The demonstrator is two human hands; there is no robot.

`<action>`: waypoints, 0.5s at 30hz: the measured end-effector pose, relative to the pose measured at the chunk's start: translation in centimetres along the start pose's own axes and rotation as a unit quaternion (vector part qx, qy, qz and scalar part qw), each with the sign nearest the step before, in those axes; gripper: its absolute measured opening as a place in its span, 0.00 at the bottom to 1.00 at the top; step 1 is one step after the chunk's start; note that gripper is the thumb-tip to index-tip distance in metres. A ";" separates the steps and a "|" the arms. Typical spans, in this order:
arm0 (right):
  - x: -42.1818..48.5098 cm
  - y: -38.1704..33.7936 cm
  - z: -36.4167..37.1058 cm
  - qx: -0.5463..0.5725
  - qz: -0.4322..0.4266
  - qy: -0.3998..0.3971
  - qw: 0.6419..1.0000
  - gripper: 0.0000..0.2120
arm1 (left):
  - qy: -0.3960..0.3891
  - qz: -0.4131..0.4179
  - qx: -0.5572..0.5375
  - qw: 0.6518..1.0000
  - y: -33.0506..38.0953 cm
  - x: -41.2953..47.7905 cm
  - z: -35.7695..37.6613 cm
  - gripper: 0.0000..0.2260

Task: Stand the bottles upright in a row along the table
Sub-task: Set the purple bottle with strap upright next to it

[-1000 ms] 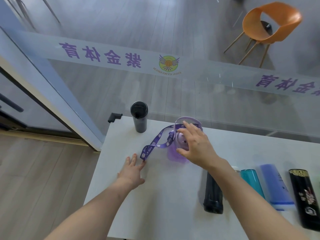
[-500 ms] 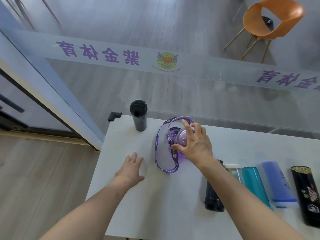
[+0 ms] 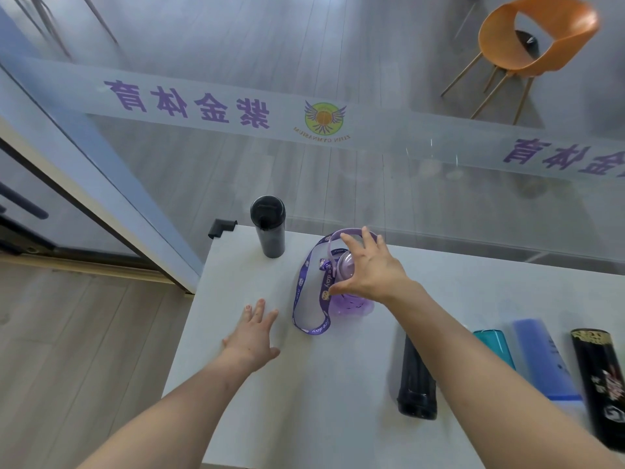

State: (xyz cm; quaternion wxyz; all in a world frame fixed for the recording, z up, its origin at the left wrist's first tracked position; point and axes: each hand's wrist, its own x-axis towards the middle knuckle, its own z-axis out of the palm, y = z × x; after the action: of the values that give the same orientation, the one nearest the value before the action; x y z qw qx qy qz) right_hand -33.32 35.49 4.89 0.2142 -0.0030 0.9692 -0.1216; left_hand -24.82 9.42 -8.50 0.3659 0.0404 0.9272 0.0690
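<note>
A black bottle (image 3: 269, 231) stands upright near the white table's (image 3: 304, 401) far left corner. Right of it a translucent purple bottle (image 3: 351, 304) stands upright, its purple strap (image 3: 309, 299) looped down onto the table. My right hand (image 3: 372, 272) hovers over its lid with fingers spread, the thumb by the strap. My left hand (image 3: 252, 336) lies flat and empty on the table, left of the strap. Lying on their sides at the right are a black bottle (image 3: 416, 377), a teal bottle (image 3: 495, 346), a blue bottle (image 3: 541, 357) and a black bottle with gold print (image 3: 598, 384).
A glass wall with purple lettering (image 3: 189, 103) runs along the table's far edge. A black corner guard (image 3: 221, 227) caps the far left corner. An orange chair (image 3: 534, 38) stands beyond the glass. The table's left edge drops to wooden floor (image 3: 84, 333).
The purple bottle has been shifted slightly and its strap has swung from stretched out leftward into a loop beside the bottle. My right hand's fingers have spread wider over the lid. The left hand stays put.
</note>
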 end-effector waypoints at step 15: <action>-4.9 2.2 4.1 -0.015 -0.056 0.126 0.990 0.55 | -0.004 -0.007 -0.001 1.000 0.3 -0.9 -0.5 0.41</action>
State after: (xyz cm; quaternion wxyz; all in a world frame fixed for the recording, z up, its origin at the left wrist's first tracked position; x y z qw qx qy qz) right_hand -27.09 36.91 2.80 0.0828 -0.0446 0.9886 -0.1179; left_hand -24.48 9.54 -7.46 0.3705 0.0344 0.9258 0.0672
